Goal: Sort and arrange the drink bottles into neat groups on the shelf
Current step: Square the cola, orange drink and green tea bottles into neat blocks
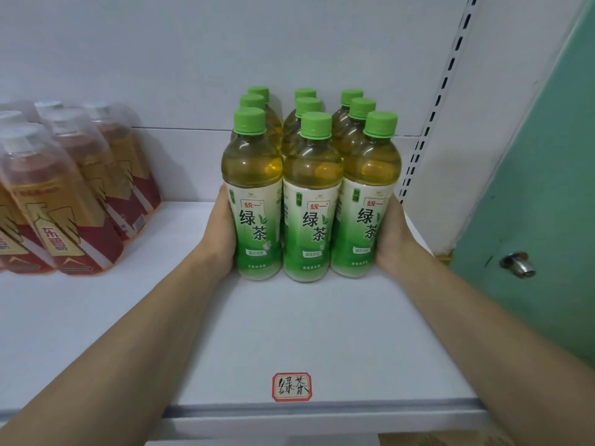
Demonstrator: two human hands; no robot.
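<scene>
Both bare forearms reach in from the bottom corners, over the front edge of the white shelf [289, 333], where a small red-bordered paper label [292, 386] with handwritten characters is stuck near the lip.

Further in, the left hand [222, 230] lies flat against the left side of a block of green tea bottles [311, 201], and the right hand [391, 236] presses the right side. Palms touch the outer labels of the front row; the fingers run back along the sides and are hidden behind the bottles, so I cannot tell how far they curl. Neither hand wraps a single bottle.

The block stands upright on the shelf toward its right end, 3 across and 3 deep, 9 green caps showing, bottles touching one another, close to the back panel and near the slotted upright [428, 123].

Well apart on the left stands a group of red-and-gold bottles [77, 194], also upright in rows.

At far right is a green door [547, 188] with a metal knob [518, 264].
</scene>
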